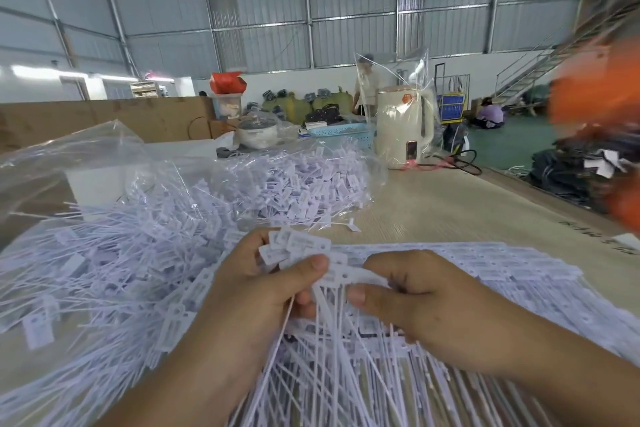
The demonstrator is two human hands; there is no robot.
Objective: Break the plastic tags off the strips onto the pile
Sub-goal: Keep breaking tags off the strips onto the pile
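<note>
Pinching a small bunch of loosened tags, the left hand works at six o'clock, with the pile at nine o'clock. Just beside it the right hand grips the strips trailing toward three o'clock. A crooked twist may snap tails or scatter tags past the pile.

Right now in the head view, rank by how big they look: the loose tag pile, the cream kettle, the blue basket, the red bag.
1. loose tag pile, sprawling at left, nearest the camera.
2. cream kettle.
3. blue basket, partly hidden.
4. red bag, farther back, so its true size is unsure. Basket and bag look close.
</note>
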